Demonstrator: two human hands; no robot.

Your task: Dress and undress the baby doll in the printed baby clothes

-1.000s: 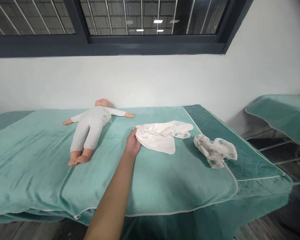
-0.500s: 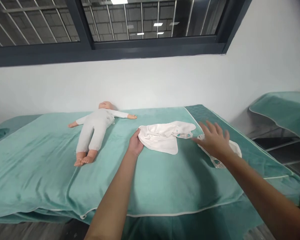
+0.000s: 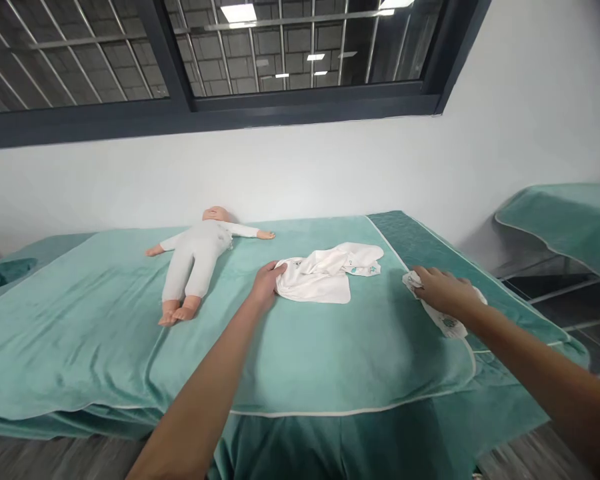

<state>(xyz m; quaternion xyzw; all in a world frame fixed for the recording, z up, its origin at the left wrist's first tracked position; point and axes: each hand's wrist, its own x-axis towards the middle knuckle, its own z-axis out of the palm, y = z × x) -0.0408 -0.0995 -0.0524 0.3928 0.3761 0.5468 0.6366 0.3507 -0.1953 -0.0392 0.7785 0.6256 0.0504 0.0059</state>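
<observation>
My left hand is closed on the left end of a white baby garment with a small green print, which lies crumpled on the green bed cover. Farther right, my right hand grips a second white printed cloth, bunched under the fingers; its exact kind is not clear. A baby doll with a white cloth body lies on its back to the left, arms spread and bare feet toward me. Neither hand touches it.
The green cover spreads over the bed, with its pale-edged hem near me. Behind stand a white wall and a dark-framed window with bars. Another green-covered surface is at the right, above a metal frame.
My right hand has come down from above the right-hand cloth, fingers spread, and closed on it. My left hand keeps its hold on the garment. The view has tilted slightly up.
</observation>
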